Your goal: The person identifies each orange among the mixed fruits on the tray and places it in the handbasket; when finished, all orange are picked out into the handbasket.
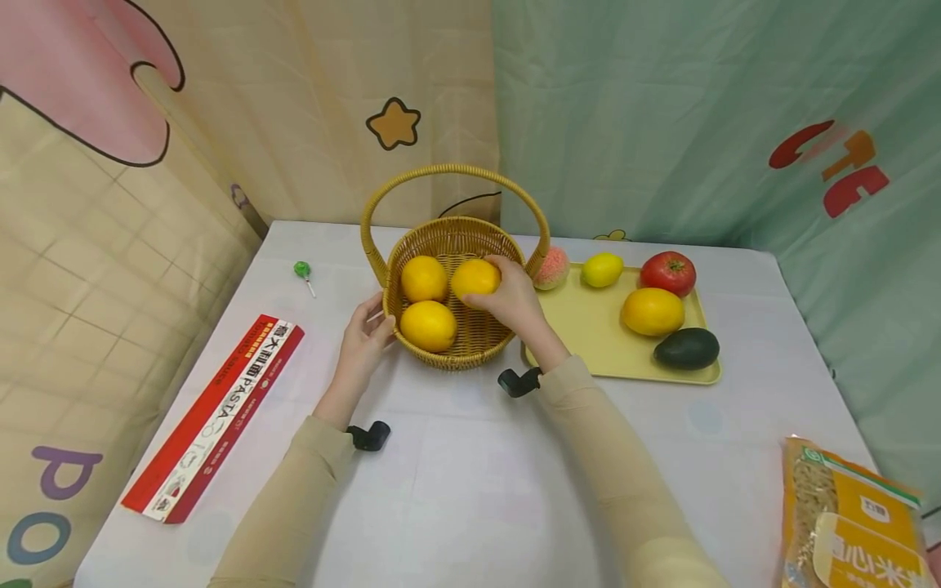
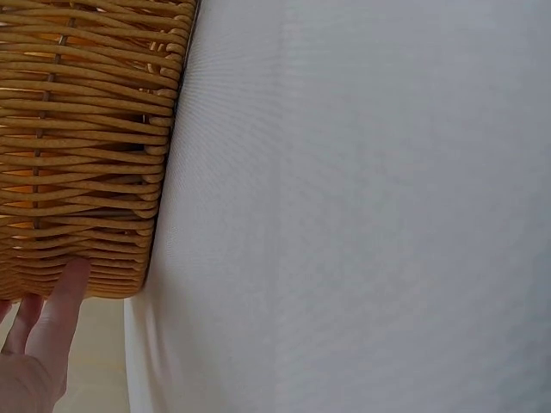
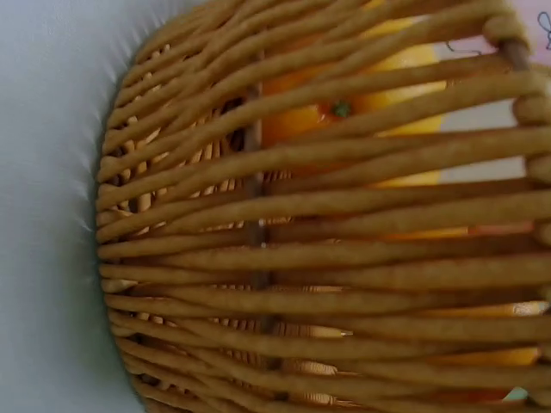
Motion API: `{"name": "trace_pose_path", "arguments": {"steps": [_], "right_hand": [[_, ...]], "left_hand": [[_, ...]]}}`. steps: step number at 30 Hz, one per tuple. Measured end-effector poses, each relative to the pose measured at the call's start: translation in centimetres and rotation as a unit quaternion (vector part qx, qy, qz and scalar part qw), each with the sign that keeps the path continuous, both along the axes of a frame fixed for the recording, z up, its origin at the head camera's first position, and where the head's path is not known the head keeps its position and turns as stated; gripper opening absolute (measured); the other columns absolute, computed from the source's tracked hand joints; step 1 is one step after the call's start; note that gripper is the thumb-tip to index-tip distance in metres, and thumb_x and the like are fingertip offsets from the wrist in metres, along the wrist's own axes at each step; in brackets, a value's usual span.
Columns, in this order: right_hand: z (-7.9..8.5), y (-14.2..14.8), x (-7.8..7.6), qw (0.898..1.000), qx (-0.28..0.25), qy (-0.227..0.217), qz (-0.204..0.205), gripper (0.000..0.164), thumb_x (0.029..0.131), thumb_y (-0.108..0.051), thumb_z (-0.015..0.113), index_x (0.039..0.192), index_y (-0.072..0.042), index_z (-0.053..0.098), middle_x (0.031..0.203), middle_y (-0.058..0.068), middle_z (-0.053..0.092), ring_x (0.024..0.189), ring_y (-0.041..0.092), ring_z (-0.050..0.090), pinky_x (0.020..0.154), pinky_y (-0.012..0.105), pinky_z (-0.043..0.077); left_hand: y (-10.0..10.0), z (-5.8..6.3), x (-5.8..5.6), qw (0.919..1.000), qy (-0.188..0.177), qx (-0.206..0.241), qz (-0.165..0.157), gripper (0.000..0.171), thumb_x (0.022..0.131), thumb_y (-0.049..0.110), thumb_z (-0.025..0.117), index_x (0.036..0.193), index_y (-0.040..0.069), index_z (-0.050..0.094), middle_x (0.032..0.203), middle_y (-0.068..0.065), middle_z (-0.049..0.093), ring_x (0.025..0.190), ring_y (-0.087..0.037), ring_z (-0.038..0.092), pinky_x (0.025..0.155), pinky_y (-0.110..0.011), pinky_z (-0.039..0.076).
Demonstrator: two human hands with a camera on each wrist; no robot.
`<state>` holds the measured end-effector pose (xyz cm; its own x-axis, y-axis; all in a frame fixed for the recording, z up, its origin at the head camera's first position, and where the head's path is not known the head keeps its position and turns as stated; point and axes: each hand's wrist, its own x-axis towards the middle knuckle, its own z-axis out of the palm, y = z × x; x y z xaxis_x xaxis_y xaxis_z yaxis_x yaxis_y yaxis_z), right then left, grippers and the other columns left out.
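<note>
A wicker basket (image 1: 461,359) with a tall arched handle stands on the white table. My right hand (image 1: 512,296) reaches over its right rim and holds an orange (image 1: 474,278) between thumb and fingers, inside the basket. Two more yellow-orange fruits lie in its left part: a round orange (image 1: 424,278) and a longer fruit (image 1: 429,326). Against the outside of the left wall rests my left hand (image 1: 360,341), and the left wrist view shows one fairly straight finger (image 2: 60,318) on the weave. The right wrist view looks through the wicker, with the right hand out of sight.
Right of the basket, a yellow tray (image 1: 588,327) bears a lemon (image 1: 602,269), a red fruit (image 1: 667,273), an oval yellow fruit (image 1: 653,312) and an avocado (image 1: 687,349). A pink fruit (image 1: 551,269) touches its corner. A pasta box (image 1: 213,420), lollipop (image 1: 302,269) and grain bag (image 1: 853,518) lie around.
</note>
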<state>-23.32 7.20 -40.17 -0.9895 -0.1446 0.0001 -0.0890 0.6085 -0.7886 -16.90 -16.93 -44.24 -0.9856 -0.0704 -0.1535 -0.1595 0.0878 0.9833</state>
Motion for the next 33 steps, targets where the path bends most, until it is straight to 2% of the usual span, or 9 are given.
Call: {"name": "trace_pose_path", "arguments": {"steps": [11, 18, 28, 33], "right_hand": [[-0.2, -0.9, -1.6, 0.999, 0.036, -0.03, 0.0, 0.081, 0.081, -0.032, 0.079, 0.148, -0.008, 0.04, 0.147, 0.019, 0.044, 0.129, 0.034, 0.048, 0.111, 0.048, 0.042], [-0.8, -1.4, -2.2, 0.998, 0.028, -0.05, 0.005, 0.08, 0.083, -0.029, 0.079, 0.147, -0.006, 0.039, 0.145, 0.02, 0.044, 0.129, 0.033, 0.048, 0.111, 0.046, 0.042], [-0.8, -1.6, -2.2, 0.997, 0.027, -0.066, 0.001, 0.082, 0.085, -0.029, 0.078, 0.151, -0.008, 0.034, 0.146, 0.02, 0.04, 0.131, 0.034, 0.046, 0.111, 0.048, 0.042], [-0.3, -1.4, -1.8, 0.998, 0.033, -0.055, 0.0, 0.082, 0.085, -0.028, 0.077, 0.151, -0.009, 0.034, 0.152, 0.019, 0.035, 0.137, 0.034, 0.041, 0.116, 0.047, 0.037]], "left_hand": [[0.1, 0.2, 0.1, 1.0, 0.003, 0.005, 0.001, 0.055, 0.103, 0.01, 0.049, 0.154, 0.01, 0.028, 0.157, -0.01, 0.034, 0.141, -0.027, 0.04, 0.11, -0.046, 0.045], [0.1, 0.2, 0.0, 1.0, -0.002, 0.002, 0.0, 0.056, 0.103, 0.011, 0.048, 0.155, 0.01, 0.028, 0.158, -0.01, 0.033, 0.142, -0.026, 0.04, 0.11, -0.045, 0.046], [0.1, 0.1, 0.1, 1.0, 0.001, 0.0, 0.0, 0.055, 0.103, 0.012, 0.049, 0.154, 0.01, 0.028, 0.157, -0.01, 0.034, 0.142, -0.026, 0.04, 0.11, -0.045, 0.045], [0.0, 0.1, 0.1, 1.0, 0.003, 0.001, -0.001, 0.055, 0.103, 0.012, 0.049, 0.154, 0.011, 0.028, 0.157, -0.01, 0.034, 0.141, -0.027, 0.04, 0.11, -0.045, 0.045]]}}
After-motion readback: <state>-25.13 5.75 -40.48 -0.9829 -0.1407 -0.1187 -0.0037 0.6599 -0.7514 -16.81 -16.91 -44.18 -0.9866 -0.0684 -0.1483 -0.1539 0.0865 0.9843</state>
